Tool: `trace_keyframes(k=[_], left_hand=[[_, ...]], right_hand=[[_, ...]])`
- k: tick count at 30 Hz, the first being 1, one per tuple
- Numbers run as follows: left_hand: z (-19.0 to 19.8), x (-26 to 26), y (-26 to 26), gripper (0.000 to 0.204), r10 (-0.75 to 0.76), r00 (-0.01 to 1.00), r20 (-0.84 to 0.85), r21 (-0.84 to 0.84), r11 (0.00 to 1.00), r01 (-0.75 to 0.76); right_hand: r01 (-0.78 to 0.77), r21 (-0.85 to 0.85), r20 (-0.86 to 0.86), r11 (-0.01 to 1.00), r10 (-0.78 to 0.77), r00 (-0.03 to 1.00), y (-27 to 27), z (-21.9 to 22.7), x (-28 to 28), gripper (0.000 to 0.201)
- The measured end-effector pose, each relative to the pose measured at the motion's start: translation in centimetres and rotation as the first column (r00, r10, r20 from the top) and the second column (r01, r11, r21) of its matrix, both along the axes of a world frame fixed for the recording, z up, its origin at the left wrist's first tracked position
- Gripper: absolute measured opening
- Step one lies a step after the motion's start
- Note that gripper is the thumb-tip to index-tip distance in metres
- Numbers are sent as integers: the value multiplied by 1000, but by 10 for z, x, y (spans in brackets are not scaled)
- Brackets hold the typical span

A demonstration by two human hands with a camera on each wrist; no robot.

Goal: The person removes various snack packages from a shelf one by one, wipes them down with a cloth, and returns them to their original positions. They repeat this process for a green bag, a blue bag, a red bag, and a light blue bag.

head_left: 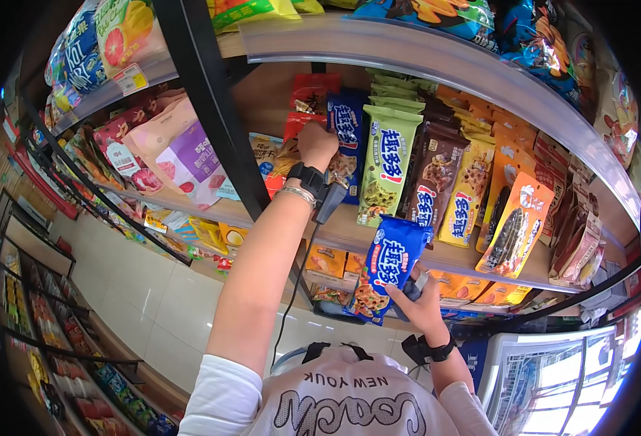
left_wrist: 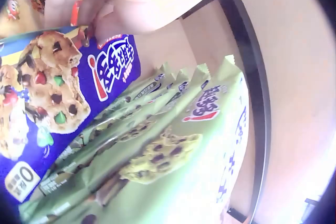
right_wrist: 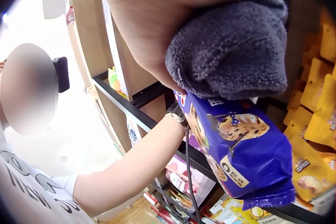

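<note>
My left hand [head_left: 316, 147] is at the shelf, its curled fingers at the edge of a standing blue cookie packet [head_left: 346, 134]. In the left wrist view, thumb and fingers [left_wrist: 107, 3] grip that packet [left_wrist: 52, 92] along its upper edge; the fingertips are partly hidden. My right hand [head_left: 425, 309], lower and in front of the shelf, holds another blue cookie packet [head_left: 389, 270], tilted with its front upward. A dark grey cloth [right_wrist: 231, 48] is bunched in the same hand, against the packet [right_wrist: 252, 150].
Green cookie packets [head_left: 389, 163] stand in a row right of the left hand, then brown packets [head_left: 434, 171] and yellow ones [head_left: 468, 189]. Red packs [head_left: 313, 91] are on its left. A black upright post [head_left: 215, 94] and the upper shelf's clear edge strip [head_left: 436, 47] frame this space.
</note>
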State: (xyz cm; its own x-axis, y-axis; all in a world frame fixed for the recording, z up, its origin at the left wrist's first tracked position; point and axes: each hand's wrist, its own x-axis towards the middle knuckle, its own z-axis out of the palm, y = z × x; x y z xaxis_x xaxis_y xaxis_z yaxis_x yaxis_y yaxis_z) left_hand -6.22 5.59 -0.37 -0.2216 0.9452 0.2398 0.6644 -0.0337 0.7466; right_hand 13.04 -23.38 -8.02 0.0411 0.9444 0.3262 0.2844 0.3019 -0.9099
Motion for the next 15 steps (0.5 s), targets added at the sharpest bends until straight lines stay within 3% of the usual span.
trace_keyframes(k=[5, 6, 9, 10, 15], left_hand=[[-15, -3, -2, 33, 61, 978, 201, 176, 980, -97], [-11, -2, -11, 31, 69, 976, 207, 199, 974, -111], [10, 4, -47, 20, 15, 897, 443, 365, 910, -195], [16, 2, -56, 17, 24, 940, 340, 413, 894, -172], [46, -3, -104, 13, -100, 909, 405, 517, 845, -137]], right_hand=[[28, 29, -15, 999, -27, 1000, 7, 6, -4, 25], [22, 22, -28, 1000, -21, 999, 9, 7, -4, 24], [51, 37, -107, 998, -47, 993, 13, 12, -10, 25], [39, 10, -34, 999, -39, 999, 14, 16, -7, 25], [121, 144, 95, 982, -135, 986, 28, 28, -19, 24]])
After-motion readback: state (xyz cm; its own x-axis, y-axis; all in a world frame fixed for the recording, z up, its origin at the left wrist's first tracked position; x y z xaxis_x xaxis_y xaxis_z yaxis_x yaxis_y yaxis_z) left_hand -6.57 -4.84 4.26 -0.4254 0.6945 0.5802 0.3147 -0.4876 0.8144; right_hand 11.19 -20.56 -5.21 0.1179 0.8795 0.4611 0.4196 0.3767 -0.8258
